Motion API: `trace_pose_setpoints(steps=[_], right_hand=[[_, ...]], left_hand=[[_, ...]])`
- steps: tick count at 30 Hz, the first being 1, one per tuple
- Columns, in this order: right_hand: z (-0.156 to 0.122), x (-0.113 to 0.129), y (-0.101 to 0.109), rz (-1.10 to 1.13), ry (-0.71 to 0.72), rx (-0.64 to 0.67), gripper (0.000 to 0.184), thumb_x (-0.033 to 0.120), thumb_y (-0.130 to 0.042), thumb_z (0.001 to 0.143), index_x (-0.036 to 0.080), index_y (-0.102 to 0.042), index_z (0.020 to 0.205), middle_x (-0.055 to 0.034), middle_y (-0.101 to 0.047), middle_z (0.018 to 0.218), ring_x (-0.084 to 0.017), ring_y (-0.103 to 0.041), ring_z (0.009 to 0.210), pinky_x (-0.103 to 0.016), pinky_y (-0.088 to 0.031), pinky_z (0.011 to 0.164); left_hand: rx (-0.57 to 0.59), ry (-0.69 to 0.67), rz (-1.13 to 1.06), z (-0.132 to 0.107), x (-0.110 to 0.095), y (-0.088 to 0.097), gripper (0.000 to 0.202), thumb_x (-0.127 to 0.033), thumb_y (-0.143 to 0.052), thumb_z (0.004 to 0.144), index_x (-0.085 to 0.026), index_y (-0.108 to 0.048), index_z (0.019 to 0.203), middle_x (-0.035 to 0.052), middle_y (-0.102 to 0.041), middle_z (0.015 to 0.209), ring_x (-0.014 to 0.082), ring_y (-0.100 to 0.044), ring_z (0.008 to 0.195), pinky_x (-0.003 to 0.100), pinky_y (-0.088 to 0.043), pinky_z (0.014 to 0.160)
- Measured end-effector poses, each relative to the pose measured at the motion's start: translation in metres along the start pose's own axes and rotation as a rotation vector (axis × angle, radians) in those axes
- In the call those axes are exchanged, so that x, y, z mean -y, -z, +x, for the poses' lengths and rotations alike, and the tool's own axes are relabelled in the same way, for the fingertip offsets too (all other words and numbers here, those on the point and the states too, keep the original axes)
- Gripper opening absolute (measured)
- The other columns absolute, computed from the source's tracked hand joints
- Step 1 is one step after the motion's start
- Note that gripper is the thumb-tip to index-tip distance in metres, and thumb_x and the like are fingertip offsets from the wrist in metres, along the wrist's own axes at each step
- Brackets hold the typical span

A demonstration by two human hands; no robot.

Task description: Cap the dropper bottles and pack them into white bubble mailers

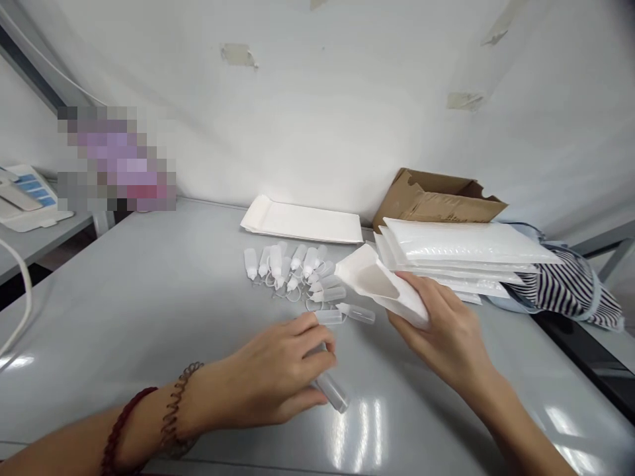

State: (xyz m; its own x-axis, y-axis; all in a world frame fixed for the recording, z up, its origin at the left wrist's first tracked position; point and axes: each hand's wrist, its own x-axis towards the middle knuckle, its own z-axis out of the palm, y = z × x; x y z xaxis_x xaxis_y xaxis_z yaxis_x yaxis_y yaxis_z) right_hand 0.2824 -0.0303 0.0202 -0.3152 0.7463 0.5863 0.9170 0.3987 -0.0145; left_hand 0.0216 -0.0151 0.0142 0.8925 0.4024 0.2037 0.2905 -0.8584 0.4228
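Observation:
My left hand (278,373) is closed around a small clear plastic squeeze bottle (333,395), whose lower end points toward the table's front. The fingers hide its upper part. In my right hand (444,324) is a white padded envelope (405,297), with its mouth gaping toward the left and its flap folded out. Between and behind my hands lies a loose cluster of similar squeeze bottles (276,260) with white tips and thin looped cap straps. One bottle (358,313) lies just under the envelope's flap.
Flat against the wall lies another white envelope (307,221). A stack of bubble mailers (466,246) sits at right before an open cardboard box (441,206), beside striped cloth (580,284). A white cable (22,291) hangs at left. The grey table (149,284) meets the wall.

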Motion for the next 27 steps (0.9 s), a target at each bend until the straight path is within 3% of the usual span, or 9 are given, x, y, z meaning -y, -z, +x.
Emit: trace_pose_setpoints(steps=[3,6,10,15,17,23,27], right_hand=[[0.001,-0.001,-0.004,0.040,0.034,0.068,0.031,0.022,-0.052,0.086,0.015,-0.052,0.117,-0.0100,-0.068,0.098,-0.025,-0.064,0.086,-0.035,-0.050,0.071],[0.003,0.000,-0.007,0.083,0.100,0.156,0.031,0.015,-0.048,0.084,0.015,-0.050,0.115,-0.0102,-0.068,0.096,-0.025,-0.064,0.083,-0.037,-0.050,0.070],[0.002,0.005,-0.006,0.106,0.120,0.260,0.039,0.011,-0.047,0.082,0.016,-0.046,0.120,-0.0120,-0.066,0.106,-0.028,-0.062,0.093,-0.043,-0.049,0.077],[0.001,0.014,-0.003,0.158,0.114,0.319,0.050,0.013,-0.051,0.077,0.014,-0.042,0.126,-0.0143,-0.061,0.114,-0.029,-0.057,0.102,-0.048,-0.045,0.086],[0.001,0.017,-0.002,0.175,0.127,0.325,0.051,0.012,-0.051,0.075,0.012,-0.043,0.126,-0.0152,-0.060,0.113,-0.029,-0.056,0.101,-0.047,-0.044,0.086],[-0.002,0.033,-0.003,0.248,0.138,0.384,0.048,0.011,-0.050,0.074,0.010,-0.047,0.122,-0.0145,-0.061,0.103,-0.027,-0.056,0.092,-0.043,-0.048,0.077],[-0.005,0.041,-0.004,0.270,0.161,0.387,0.050,0.013,-0.050,0.075,0.009,-0.045,0.125,-0.0145,-0.061,0.103,-0.028,-0.056,0.090,-0.044,-0.049,0.077]], left_hand=[[0.050,-0.014,0.051,0.000,0.002,-0.002,0.003,-0.014,-0.058,0.085,-0.015,-0.057,0.082,0.0057,-0.062,0.088,0.0203,-0.050,0.083,0.029,-0.044,0.071],[-0.002,0.017,-0.055,-0.002,0.004,-0.001,0.005,-0.013,-0.057,0.081,-0.016,-0.054,0.083,0.0022,-0.060,0.079,0.0163,-0.051,0.074,0.025,-0.044,0.065],[-0.171,0.145,-0.192,-0.006,0.002,0.008,0.011,-0.018,-0.056,0.080,-0.019,-0.051,0.090,-0.0049,-0.054,0.069,0.0089,-0.049,0.057,0.019,-0.042,0.055],[-0.452,0.283,-0.007,-0.006,0.008,0.015,0.007,-0.019,-0.057,0.083,-0.017,-0.054,0.089,-0.0040,-0.055,0.067,0.0086,-0.048,0.055,0.019,-0.041,0.053],[-0.480,0.257,0.044,-0.006,0.013,0.013,0.008,-0.017,-0.058,0.085,-0.016,-0.056,0.093,-0.0021,-0.057,0.070,0.0098,-0.051,0.060,0.020,-0.044,0.058],[-0.443,-0.006,-0.016,-0.006,0.016,0.003,0.023,-0.005,-0.050,0.092,-0.013,-0.056,0.113,0.0060,-0.067,0.094,0.0149,-0.057,0.084,0.028,-0.049,0.080],[-0.372,-0.073,-0.030,-0.007,0.011,0.002,0.035,0.005,-0.041,0.089,-0.010,-0.054,0.118,0.0076,-0.066,0.094,0.0165,-0.053,0.083,0.028,-0.051,0.075]])
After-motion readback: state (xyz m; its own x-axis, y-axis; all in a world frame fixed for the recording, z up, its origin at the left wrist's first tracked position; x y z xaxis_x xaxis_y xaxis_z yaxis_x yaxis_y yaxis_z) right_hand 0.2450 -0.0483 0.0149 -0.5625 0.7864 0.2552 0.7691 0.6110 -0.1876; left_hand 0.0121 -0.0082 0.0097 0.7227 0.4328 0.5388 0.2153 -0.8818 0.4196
